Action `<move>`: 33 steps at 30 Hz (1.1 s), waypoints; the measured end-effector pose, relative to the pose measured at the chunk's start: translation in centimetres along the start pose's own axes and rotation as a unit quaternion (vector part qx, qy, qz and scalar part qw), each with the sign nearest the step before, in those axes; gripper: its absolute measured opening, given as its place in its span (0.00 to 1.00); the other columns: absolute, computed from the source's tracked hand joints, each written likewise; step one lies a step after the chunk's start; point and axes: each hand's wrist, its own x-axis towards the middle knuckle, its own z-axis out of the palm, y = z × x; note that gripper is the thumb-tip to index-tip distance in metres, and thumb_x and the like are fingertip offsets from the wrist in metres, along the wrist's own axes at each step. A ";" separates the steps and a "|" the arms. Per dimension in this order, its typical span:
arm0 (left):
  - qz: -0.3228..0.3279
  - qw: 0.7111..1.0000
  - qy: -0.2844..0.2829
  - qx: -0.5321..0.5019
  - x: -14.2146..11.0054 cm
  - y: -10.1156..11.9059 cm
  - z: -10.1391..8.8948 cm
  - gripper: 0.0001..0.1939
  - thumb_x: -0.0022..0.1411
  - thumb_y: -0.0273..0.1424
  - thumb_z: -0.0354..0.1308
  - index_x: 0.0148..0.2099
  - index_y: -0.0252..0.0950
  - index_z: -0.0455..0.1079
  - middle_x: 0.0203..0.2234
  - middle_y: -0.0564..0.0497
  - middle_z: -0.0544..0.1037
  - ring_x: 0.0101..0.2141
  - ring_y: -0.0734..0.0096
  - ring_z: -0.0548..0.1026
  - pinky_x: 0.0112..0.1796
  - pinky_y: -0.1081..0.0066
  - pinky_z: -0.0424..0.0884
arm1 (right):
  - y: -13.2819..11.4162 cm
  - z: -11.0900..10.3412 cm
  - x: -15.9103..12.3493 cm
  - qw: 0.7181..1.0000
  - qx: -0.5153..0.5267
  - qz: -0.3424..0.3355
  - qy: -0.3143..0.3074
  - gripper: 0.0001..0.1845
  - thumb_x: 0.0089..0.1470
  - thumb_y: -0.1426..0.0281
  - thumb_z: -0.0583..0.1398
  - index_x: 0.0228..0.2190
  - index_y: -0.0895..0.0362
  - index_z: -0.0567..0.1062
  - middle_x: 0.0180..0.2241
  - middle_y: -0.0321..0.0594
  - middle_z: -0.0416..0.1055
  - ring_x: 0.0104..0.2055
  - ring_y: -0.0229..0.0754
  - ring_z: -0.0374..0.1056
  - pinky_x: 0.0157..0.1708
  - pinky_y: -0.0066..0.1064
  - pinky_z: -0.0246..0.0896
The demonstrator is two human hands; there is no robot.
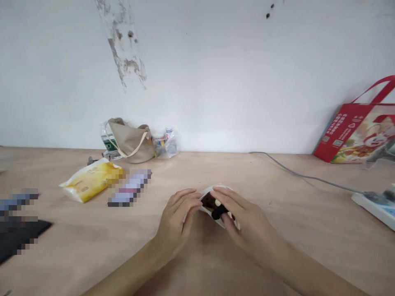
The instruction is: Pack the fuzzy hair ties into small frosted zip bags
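Observation:
Both my hands meet at the middle of the wooden table (277,185). My left hand (179,218) curls its fingers round the left side of a small white packet (208,195) with a dark inside. My right hand (243,222) grips the packet's right side, and a small black piece (219,212) shows under its fingers. Most of the packet is hidden by my fingers.
A yellow pouch (91,179) lies at the left. A beige bag (131,142) and plastic bottles (166,143) stand by the wall. A red shopping bag (358,131) is at the far right. A grey cable (302,176) runs to a white power strip (375,205).

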 end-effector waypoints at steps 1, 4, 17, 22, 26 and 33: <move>0.000 1.000 0.002 0.003 0.0 0.0 0.0 0.10 0.60 0.19 0.51 0.40 0.38 0.67 0.38 0.49 0.78 0.46 0.65 0.71 0.45 0.62 0.70 | 0.6 0.0 -0.1 1.000 0.017 0.016 -0.002 0.24 0.52 0.82 0.48 0.50 0.58 0.65 0.49 0.44 0.69 0.50 0.42 0.66 0.46 0.36 0.66; 0.002 1.000 0.009 0.005 0.3 0.2 0.1 0.09 0.60 0.20 0.51 0.39 0.38 0.67 0.37 0.49 0.78 0.44 0.65 0.72 0.44 0.63 0.71 | 2.0 0.1 -0.8 0.998 0.047 0.045 0.008 0.21 0.52 0.82 0.49 0.46 0.55 0.67 0.45 0.42 0.71 0.44 0.40 0.69 0.42 0.33 0.68; -0.049 0.998 0.025 -0.022 0.4 0.3 -0.2 0.07 0.61 0.22 0.52 0.38 0.38 0.69 0.35 0.50 0.78 0.36 0.70 0.76 0.38 0.71 0.72 | 5.4 -1.4 -3.3 0.985 -0.034 0.036 -0.165 0.18 0.53 0.83 0.51 0.39 0.52 0.72 0.42 0.40 0.72 0.42 0.44 0.67 0.40 0.38 0.64; -0.120 0.992 0.040 -0.011 1.0 0.1 -0.9 0.06 0.61 0.28 0.52 0.37 0.38 0.70 0.32 0.52 0.79 0.34 0.69 0.77 0.35 0.74 0.72 | 5.0 -3.3 -2.1 0.990 -0.004 0.036 -0.134 0.09 0.60 0.73 0.51 0.34 0.53 0.71 0.34 0.40 0.71 0.36 0.42 0.67 0.34 0.34 0.63; -0.177 0.982 0.050 -0.033 1.8 -0.2 -1.7 0.06 0.60 0.31 0.53 0.34 0.38 0.71 0.27 0.53 0.78 0.30 0.70 0.77 0.30 0.74 0.72 | 4.3 -6.5 -1.1 0.991 0.012 0.026 -0.129 0.07 0.58 0.72 0.52 0.30 0.54 0.68 0.29 0.39 0.69 0.31 0.41 0.65 0.31 0.32 0.61; -0.211 0.967 0.027 -0.140 2.8 0.3 -2.0 0.05 0.59 0.31 0.54 0.31 0.37 0.70 0.23 0.53 0.74 0.25 0.73 0.73 0.25 0.76 0.70 | 2.8 -8.8 -0.5 0.980 0.087 0.052 -0.172 0.11 0.60 0.69 0.51 0.25 0.53 0.66 0.24 0.35 0.68 0.25 0.38 0.64 0.26 0.28 0.59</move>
